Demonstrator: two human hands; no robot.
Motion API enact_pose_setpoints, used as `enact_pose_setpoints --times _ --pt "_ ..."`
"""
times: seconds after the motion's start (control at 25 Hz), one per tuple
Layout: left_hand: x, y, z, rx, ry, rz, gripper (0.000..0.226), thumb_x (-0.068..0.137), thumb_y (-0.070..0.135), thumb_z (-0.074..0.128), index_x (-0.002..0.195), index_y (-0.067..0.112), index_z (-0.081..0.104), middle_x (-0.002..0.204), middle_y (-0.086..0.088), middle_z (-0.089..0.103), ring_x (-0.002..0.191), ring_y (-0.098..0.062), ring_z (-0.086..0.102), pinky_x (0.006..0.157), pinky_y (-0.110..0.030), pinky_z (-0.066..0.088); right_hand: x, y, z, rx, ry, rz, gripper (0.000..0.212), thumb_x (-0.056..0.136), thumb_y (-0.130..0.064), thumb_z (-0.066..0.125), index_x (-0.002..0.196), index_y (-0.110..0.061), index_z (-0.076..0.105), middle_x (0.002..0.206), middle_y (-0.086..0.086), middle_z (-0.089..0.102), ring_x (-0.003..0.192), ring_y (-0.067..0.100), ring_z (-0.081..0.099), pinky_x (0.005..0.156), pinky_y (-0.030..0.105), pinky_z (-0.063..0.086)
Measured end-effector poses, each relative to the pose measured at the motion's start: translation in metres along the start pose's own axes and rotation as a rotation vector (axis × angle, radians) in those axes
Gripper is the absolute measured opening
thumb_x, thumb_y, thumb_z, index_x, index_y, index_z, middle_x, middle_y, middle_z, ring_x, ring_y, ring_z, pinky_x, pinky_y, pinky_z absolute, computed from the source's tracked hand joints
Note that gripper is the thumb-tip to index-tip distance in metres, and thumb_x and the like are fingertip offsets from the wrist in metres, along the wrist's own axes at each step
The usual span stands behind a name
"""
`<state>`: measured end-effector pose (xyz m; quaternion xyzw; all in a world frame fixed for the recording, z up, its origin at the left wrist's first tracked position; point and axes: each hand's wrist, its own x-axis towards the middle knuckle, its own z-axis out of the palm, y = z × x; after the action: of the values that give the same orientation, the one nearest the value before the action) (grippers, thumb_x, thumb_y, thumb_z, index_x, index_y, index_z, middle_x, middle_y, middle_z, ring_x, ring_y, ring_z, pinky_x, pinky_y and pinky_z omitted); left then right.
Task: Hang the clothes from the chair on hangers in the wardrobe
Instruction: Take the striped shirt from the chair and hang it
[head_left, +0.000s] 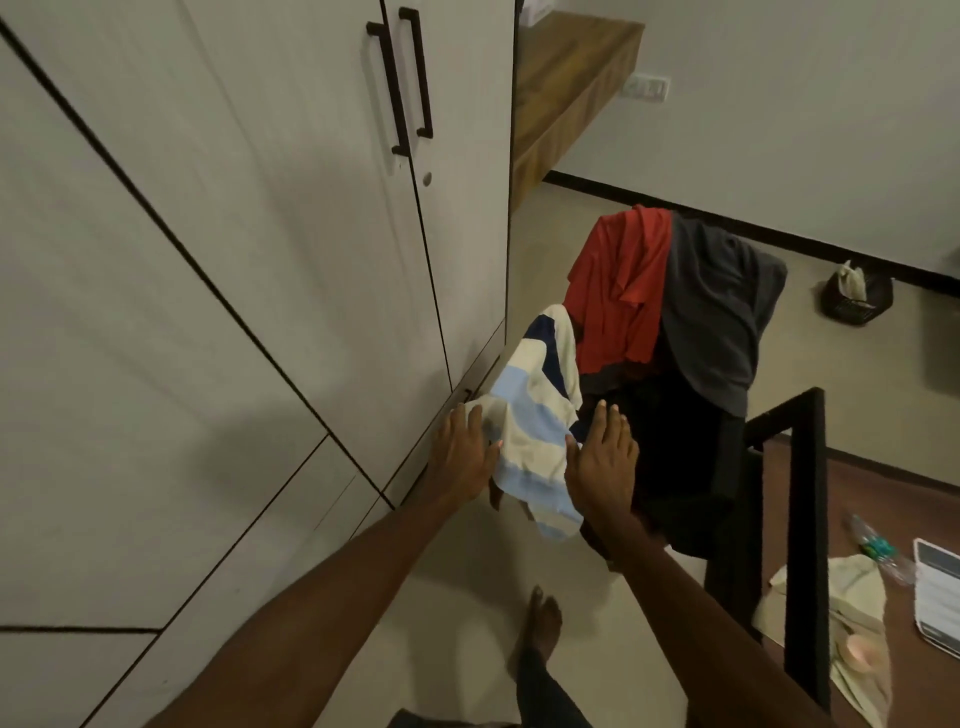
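Observation:
A black chair (670, 467) stands right of the white wardrobe (249, 249), whose doors are closed. Draped over the chair's back are a red garment (618, 291) and a dark grey garment (722, 306). A cream, light-blue and navy striped garment (535, 415) hangs off the chair's near side. My left hand (462, 452) lies on the striped garment's left edge, fingers spread. My right hand (602, 457) rests flat along its right edge, fingers extended. Neither hand visibly grips the cloth. No hangers are in view.
A dark table frame (805, 519) stands at the right, with a cream cloth (852, 613), a plastic bottle (878, 545) and a white device (940, 592) around it. A black basket (857, 296) sits by the far wall. A wooden shelf (571, 78) juts beside the wardrobe. My bare foot (540, 629) is below.

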<state>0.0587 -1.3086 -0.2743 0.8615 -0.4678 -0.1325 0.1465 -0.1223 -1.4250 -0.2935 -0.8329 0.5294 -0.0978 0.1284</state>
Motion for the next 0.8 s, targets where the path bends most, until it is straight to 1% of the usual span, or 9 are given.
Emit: enact_pose_setpoints --times 0.12,0.2,0.28,0.36,0.48,0.6,0.64,0.72,0.8 --pt "0.055 0.008 -0.001 0.015 0.033 -0.007 0.060 0.101 0.048 0.049 0.148 0.012 0.041 0.147 -0.015 0.046 0.131 -0.034 0.046 0.105 -0.048 0.043 0.057 0.005 0.011 0.002 -0.051 -0.014 0.070 0.107 -0.049 0.035 0.160 -0.005 0.024 0.164 0.019 0.031 0.152 0.039 0.030 0.121 0.052 0.029" --pt "0.084 0.012 -0.003 -0.013 0.035 -0.037 0.061 0.099 0.051 0.044 0.144 0.010 0.045 0.143 -0.017 0.049 0.127 -0.035 0.049 0.100 -0.048 0.045 0.090 0.005 0.016 0.047 -0.088 -0.005 0.069 0.107 -0.051 0.031 0.160 -0.007 0.022 0.166 0.018 0.028 0.153 0.038 0.027 0.122 0.051 0.026" --pt "0.113 0.012 0.001 -0.030 0.017 -0.060 0.068 0.095 0.056 0.038 0.141 0.007 0.048 0.142 -0.019 0.050 0.126 -0.038 0.050 0.099 -0.049 0.046 0.118 0.004 0.027 0.096 -0.123 0.029 0.070 0.108 -0.051 0.032 0.162 -0.009 0.017 0.168 0.016 0.022 0.155 0.036 0.021 0.124 0.049 0.020" --pt "0.145 0.003 0.008 -0.033 0.003 -0.082 0.066 0.097 0.057 0.041 0.138 0.007 0.050 0.142 -0.019 0.050 0.125 -0.038 0.050 0.098 -0.050 0.047 0.146 0.000 0.042 0.129 -0.132 0.046 0.069 0.108 -0.049 0.034 0.162 -0.010 0.016 0.169 0.015 0.021 0.155 0.036 0.021 0.124 0.048 0.020" --pt "0.192 -0.010 0.022 -0.032 -0.046 -0.118 0.061 0.100 0.048 0.053 0.141 0.004 0.049 0.147 -0.021 0.047 0.131 -0.039 0.047 0.103 -0.050 0.044 0.191 0.000 0.074 0.156 -0.152 0.090 0.066 0.107 -0.039 0.046 0.159 -0.005 0.025 0.161 0.020 0.035 0.147 0.040 0.035 0.118 0.050 0.033" --pt "0.241 -0.027 0.046 -0.053 -0.119 -0.119 0.067 0.100 0.052 0.048 0.145 0.002 0.046 0.150 -0.021 0.044 0.135 -0.037 0.044 0.108 -0.048 0.041 0.250 0.010 0.119 0.245 -0.249 0.207 0.056 0.101 -0.022 0.057 0.148 0.002 0.040 0.140 0.026 0.053 0.128 0.045 0.051 0.104 0.051 0.044" --pt "0.257 -0.034 0.055 -0.056 -0.133 -0.121 0.071 0.100 0.057 0.042 0.145 0.003 0.045 0.149 -0.020 0.045 0.134 -0.037 0.046 0.108 -0.047 0.043 0.271 0.013 0.134 0.269 -0.290 0.249 0.051 0.098 -0.017 0.058 0.143 0.004 0.044 0.134 0.028 0.056 0.124 0.048 0.053 0.101 0.051 0.045" --pt "0.291 -0.048 0.076 -0.075 -0.157 -0.129 0.073 0.099 0.062 0.033 0.145 0.005 0.046 0.147 -0.018 0.047 0.132 -0.035 0.049 0.107 -0.046 0.044 0.318 0.021 0.164 0.309 -0.340 0.311 0.049 0.093 -0.014 0.057 0.136 0.007 0.050 0.130 0.030 0.058 0.122 0.050 0.054 0.102 0.050 0.043" --pt "0.320 -0.059 0.093 -0.092 -0.195 -0.139 0.066 0.102 0.057 0.039 0.145 0.007 0.045 0.150 -0.018 0.044 0.135 -0.035 0.047 0.109 -0.047 0.043 0.362 0.021 0.190 0.330 -0.350 0.353 0.047 0.095 -0.013 0.057 0.136 0.010 0.052 0.131 0.031 0.059 0.123 0.049 0.054 0.102 0.047 0.042"
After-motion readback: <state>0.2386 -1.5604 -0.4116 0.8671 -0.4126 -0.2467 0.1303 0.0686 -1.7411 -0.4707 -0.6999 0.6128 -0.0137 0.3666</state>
